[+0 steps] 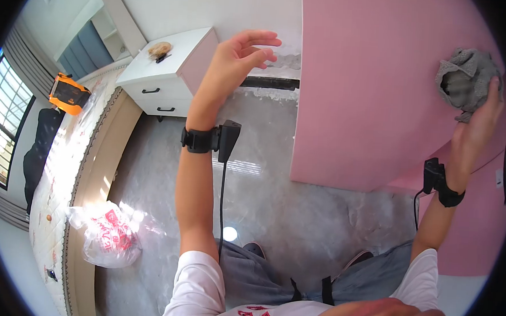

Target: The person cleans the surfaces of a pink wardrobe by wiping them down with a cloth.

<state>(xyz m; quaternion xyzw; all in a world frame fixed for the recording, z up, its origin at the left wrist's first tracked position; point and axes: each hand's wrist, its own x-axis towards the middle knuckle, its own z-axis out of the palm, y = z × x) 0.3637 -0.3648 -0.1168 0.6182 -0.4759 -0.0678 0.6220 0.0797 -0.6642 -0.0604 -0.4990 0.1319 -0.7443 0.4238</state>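
Note:
My right hand (pixel 484 110) is closed around a crumpled grey cloth (pixel 477 78), held up against or just in front of the pink panel (pixel 359 95); I cannot tell whether the cloth touches it. Some of the fingers are hidden behind the cloth. My left hand (pixel 247 52) is raised in the air near the white wall, its fingers apart and holding nothing. It is nearest to the white nightstand (pixel 156 84). Each wrist wears a black strap with a small cabled box.
A bed (pixel 84 149) runs along the left, bearing an orange-and-black box (pixel 69 94). On the grey floor (pixel 250 203) beside it sits a white plastic bag (pixel 111 236) with red print. Small items (pixel 160 51) lie on the nightstand. The wall's base looks chipped.

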